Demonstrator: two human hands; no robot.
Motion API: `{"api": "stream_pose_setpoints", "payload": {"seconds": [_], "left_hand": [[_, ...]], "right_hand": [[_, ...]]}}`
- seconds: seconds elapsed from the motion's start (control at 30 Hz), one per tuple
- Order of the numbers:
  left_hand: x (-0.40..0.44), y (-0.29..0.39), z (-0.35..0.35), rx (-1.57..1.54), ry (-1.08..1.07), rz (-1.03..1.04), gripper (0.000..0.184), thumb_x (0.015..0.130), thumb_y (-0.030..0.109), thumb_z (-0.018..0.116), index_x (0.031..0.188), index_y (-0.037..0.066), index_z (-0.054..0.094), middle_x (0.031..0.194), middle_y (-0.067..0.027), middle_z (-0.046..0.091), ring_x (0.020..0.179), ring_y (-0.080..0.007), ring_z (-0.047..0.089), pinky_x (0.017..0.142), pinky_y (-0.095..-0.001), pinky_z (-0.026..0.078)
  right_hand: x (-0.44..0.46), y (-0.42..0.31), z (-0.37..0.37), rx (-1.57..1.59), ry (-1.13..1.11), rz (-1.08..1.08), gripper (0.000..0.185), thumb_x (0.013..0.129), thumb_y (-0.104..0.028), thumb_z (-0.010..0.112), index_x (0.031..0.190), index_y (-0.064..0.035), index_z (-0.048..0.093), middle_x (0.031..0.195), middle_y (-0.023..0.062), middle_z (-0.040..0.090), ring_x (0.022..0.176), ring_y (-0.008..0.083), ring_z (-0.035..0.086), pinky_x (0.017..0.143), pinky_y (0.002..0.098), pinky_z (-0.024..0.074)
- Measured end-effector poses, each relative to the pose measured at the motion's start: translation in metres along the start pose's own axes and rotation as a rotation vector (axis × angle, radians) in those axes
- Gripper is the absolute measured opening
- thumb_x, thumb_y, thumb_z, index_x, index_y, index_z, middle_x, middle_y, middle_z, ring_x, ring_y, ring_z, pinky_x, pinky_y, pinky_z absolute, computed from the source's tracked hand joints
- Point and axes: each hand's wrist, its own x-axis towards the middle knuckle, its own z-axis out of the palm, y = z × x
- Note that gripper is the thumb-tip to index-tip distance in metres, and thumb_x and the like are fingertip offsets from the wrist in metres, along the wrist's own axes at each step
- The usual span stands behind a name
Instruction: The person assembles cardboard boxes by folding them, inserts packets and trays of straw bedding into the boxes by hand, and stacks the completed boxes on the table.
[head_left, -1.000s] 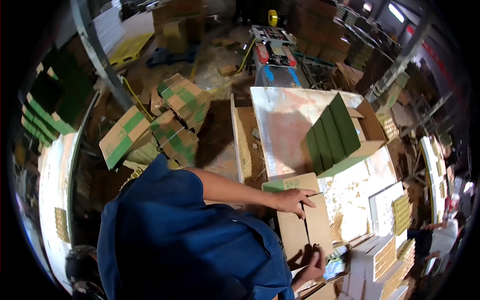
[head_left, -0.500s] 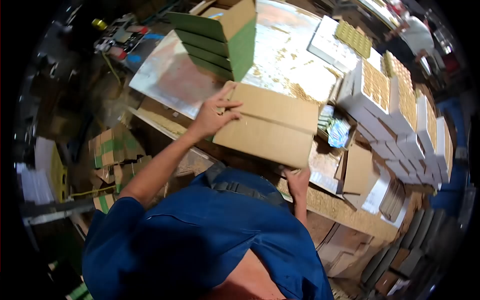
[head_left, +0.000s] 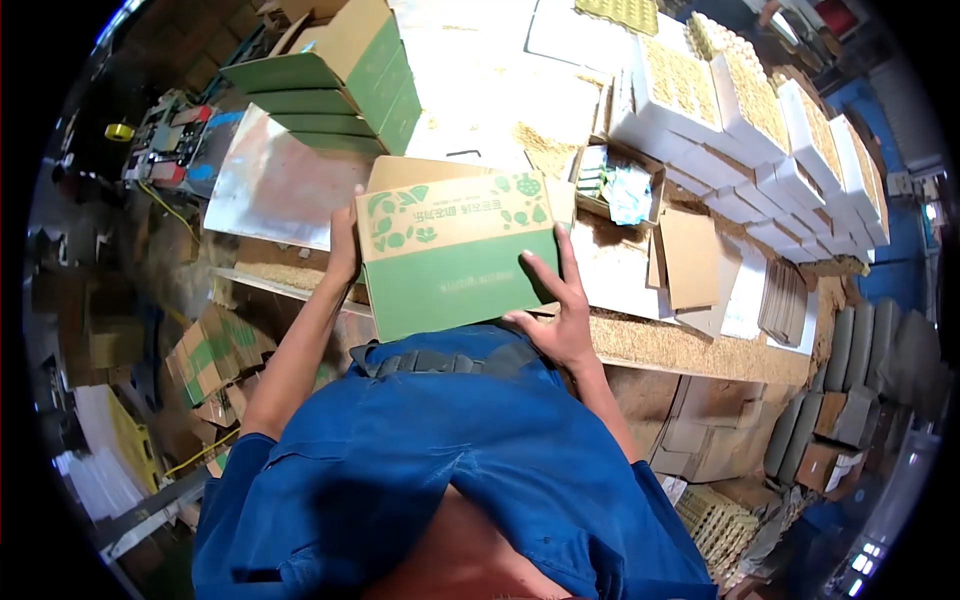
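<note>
A cardboard box (head_left: 455, 285) is held in front of my waist, at the near edge of the work table. Its visible face is green below, with a brown band carrying green fruit prints and lettering. My left hand (head_left: 344, 245) grips the box's left side, its fingers partly hidden behind the edge. On the right edge, my right hand (head_left: 560, 315) holds the box with fingers spread over the corner. Beyond it, on the table, stands a stack of green-sided boxes (head_left: 395, 100) with open flaps at the top.
Stacked white trays with straw-like tops (head_left: 690, 85) line the table's right side. A small open carton (head_left: 655, 205) holds blue and green packets. Flat cardboard pieces (head_left: 690, 262) lie nearer. Folded green-and-brown cardboard (head_left: 215, 350) is at lower left, grey rolls (head_left: 850, 345) at right.
The box has turned from its plain brown side to its printed green side. My left hand moved down its left side; my right hand moved up to its right edge. The view shifted.
</note>
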Motion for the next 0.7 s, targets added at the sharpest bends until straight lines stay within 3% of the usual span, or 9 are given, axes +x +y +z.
{"api": "stream_pose_setpoints", "payload": {"seconds": [0.07,0.17,0.3,0.4,0.43,0.53,0.6,0.67,0.7], "left_hand": [[0.002,-0.008,0.011,-0.009,0.018,-0.039,0.053,0.101,0.036,0.043,0.075,-0.004,0.065,0.067,-0.0046,0.064,0.062,-0.0101,0.059,0.055,-0.0247,0.047],[0.025,-0.023,0.027,-0.143,-0.008,0.037,0.035,0.097,0.023,0.049,0.08,-0.002,0.067,0.069,-0.0036,0.064,0.063,-0.0094,0.059,0.055,-0.0258,0.049],[0.058,-0.062,0.036,-0.742,-0.328,-0.423,0.044,0.102,0.03,0.042,0.137,0.002,0.046,0.128,-0.0112,0.056,0.113,-0.0179,0.058,0.091,-0.03,0.053],[0.017,-0.058,0.048,-0.152,-0.22,-0.325,0.067,0.098,0.053,0.04,0.14,0.0,0.042,0.128,-0.0133,0.054,0.112,-0.0191,0.054,0.093,-0.0325,0.047],[0.003,-0.031,0.053,-0.153,-0.222,-0.314,0.067,0.098,0.053,0.04,0.14,0.0,0.042,0.128,-0.0133,0.054,0.112,-0.0191,0.054,0.093,-0.0325,0.047],[-0.025,0.036,0.057,-0.195,-0.222,-0.382,0.07,0.097,0.049,0.046,0.144,-0.001,0.036,0.133,-0.0149,0.051,0.118,-0.0201,0.05,0.1,-0.0317,0.041],[-0.024,0.027,0.051,0.001,-0.291,-0.118,0.068,0.094,0.041,0.054,0.142,-0.003,0.038,0.131,-0.0141,0.053,0.117,-0.0214,0.051,0.102,-0.0322,0.038],[-0.024,0.022,0.056,-0.024,-0.32,-0.053,0.065,0.09,0.034,0.059,0.14,-0.004,0.039,0.127,-0.0134,0.055,0.114,-0.021,0.053,0.102,-0.032,0.038],[-0.021,0.021,0.051,-0.041,-0.346,-0.099,0.064,0.09,0.031,0.059,0.139,-0.004,0.04,0.128,-0.0138,0.055,0.115,-0.0214,0.053,0.102,-0.0321,0.038]], "right_hand": [[0.009,0.012,-0.002,-0.039,0.025,-0.064,0.063,0.06,-0.025,0.087,0.117,-0.009,0.068,0.149,0.0238,0.035,0.132,0.0398,0.043,0.105,0.0429,0.0427],[0.056,-0.003,-0.014,-0.258,0.17,-0.169,0.049,0.068,-0.041,0.081,0.105,-0.0091,0.072,0.121,0.0131,0.064,0.094,0.0309,0.068,0.076,0.0362,0.0557],[0.114,-0.021,-0.032,-0.518,0.116,0.114,0.045,0.079,-0.053,0.07,0.087,-0.0088,0.075,0.088,0.0139,0.071,0.077,0.0313,0.069,0.07,0.0354,0.0549],[0.133,0.041,-0.017,-0.656,0.049,0.291,0.057,0.081,-0.059,0.064,0.069,-0.0042,0.072,0.061,0.0162,0.064,0.064,0.0336,0.067,0.06,0.0412,0.0531],[0.135,0.064,-0.01,-0.672,-0.092,0.435,0.055,0.082,-0.055,0.066,0.071,-0.0019,0.071,0.065,0.0182,0.065,0.066,0.035,0.067,0.064,0.0422,0.0536],[0.136,0.062,-0.011,-0.714,-0.124,0.307,0.053,0.079,-0.053,0.07,0.075,-0.0002,0.071,0.072,0.0198,0.068,0.073,0.0351,0.068,0.07,0.0417,0.0538],[0.14,0.066,-0.018,-0.703,-0.183,0.353,0.052,0.08,-0.052,0.07,0.082,-0.0004,0.073,0.079,0.0198,0.069,0.075,0.0339,0.069,0.072,0.0427,0.0539],[0.14,0.101,-0.029,-0.268,-0.155,0.319,0.056,0.081,-0.05,0.07,0.103,0.001,0.07,0.083,0.0186,0.07,0.075,0.0279,0.071,0.065,0.0379,0.0555],[0.15,0.094,-0.05,0.135,-0.15,0.743,0.066,0.082,-0.05,0.07,0.122,0.0019,0.06,0.091,0.0175,0.069,0.075,0.0231,0.071,0.057,0.0317,0.0561]]}}
